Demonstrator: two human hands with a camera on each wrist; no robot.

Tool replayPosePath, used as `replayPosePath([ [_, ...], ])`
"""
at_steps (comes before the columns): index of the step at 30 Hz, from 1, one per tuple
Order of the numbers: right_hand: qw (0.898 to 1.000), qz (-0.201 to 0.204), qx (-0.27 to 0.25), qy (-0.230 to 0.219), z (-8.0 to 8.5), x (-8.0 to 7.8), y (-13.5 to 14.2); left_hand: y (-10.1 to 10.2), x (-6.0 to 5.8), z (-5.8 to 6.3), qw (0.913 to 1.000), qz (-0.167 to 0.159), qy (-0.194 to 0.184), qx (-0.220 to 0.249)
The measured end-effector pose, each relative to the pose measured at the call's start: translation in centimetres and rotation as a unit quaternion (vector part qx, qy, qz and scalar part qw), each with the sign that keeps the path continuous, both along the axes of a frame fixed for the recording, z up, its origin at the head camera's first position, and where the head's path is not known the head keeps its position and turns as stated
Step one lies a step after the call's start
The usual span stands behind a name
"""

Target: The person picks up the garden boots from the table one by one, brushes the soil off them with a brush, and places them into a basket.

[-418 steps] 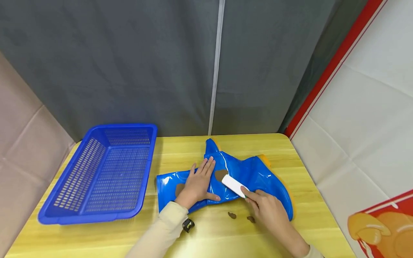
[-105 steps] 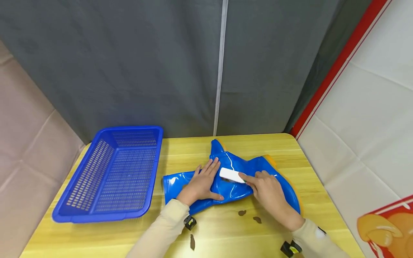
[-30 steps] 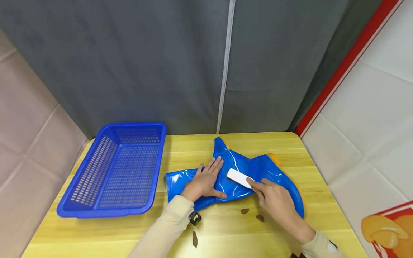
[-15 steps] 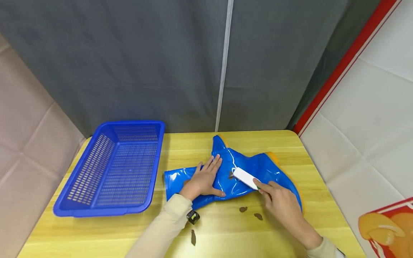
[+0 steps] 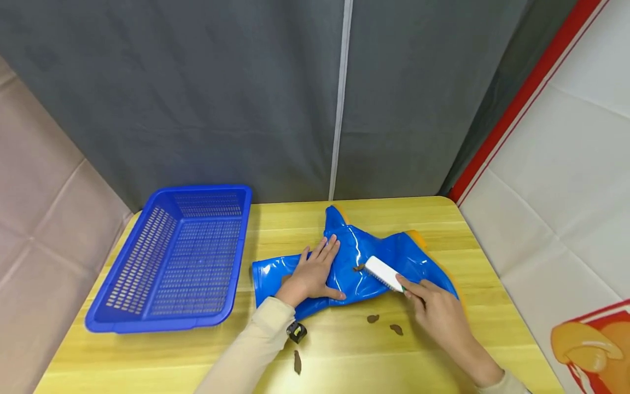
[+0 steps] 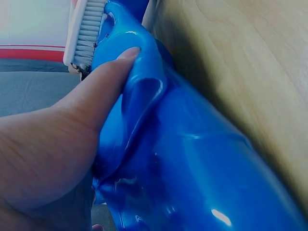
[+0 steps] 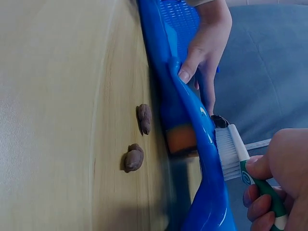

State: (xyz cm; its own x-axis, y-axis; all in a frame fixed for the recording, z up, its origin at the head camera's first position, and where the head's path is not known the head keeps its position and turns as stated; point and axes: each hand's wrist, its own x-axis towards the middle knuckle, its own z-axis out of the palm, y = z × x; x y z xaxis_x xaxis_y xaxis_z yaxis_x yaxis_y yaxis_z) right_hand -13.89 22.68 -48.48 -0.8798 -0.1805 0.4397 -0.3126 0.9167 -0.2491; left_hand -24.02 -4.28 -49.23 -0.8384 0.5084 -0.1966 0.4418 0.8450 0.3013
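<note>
A pair of shiny blue rain boots (image 5: 394,249) with yellow-orange soles lies on its side on the table. My left hand (image 5: 311,278) presses on the boot shaft, fingers spread and straight; in the left wrist view the thumb (image 6: 108,82) lies along the blue surface. My right hand (image 5: 438,312) grips a scrub brush (image 5: 384,272) by its green-and-white handle (image 7: 267,195). The brush's white bristles (image 7: 227,153) face the boot. A small brown clump (image 5: 359,267) sits on the boot at the tip of the brush. Part of another brown patch shows beside my left hand.
A blue perforated plastic basket (image 5: 197,262) stands on the left of the wooden table (image 5: 344,361). Several brown lumps lie in front of the boots, one (image 5: 373,318) near another (image 5: 396,329), and a longer one (image 5: 297,362) nearer me. A grey curtain (image 5: 246,98) hangs behind.
The large brown patch on the boot has shrunk to a small clump. Another brown piece has appeared on the table. The brush has shifted right over the last second; my left hand stays put.
</note>
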Motion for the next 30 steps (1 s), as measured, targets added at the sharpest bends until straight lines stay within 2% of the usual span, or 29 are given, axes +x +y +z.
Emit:
replayPosePath([
  [13,0.999,-0.034,0.011,-0.038,1.6,-0.3,2.0,0.3,-0.7,0.2,0.9999,-0.002,0.006,0.011],
  [22,0.994,-0.029,-0.005,-0.11,3.2,-0.6,2.4,0.4,-0.7,0.0,1.0,-0.002,-0.005,0.007],
  [30,0.997,-0.002,0.01,-0.079,3.0,-1.0,0.5,-0.1,-0.1,-0.4,0.9998,0.002,-0.005,0.021],
])
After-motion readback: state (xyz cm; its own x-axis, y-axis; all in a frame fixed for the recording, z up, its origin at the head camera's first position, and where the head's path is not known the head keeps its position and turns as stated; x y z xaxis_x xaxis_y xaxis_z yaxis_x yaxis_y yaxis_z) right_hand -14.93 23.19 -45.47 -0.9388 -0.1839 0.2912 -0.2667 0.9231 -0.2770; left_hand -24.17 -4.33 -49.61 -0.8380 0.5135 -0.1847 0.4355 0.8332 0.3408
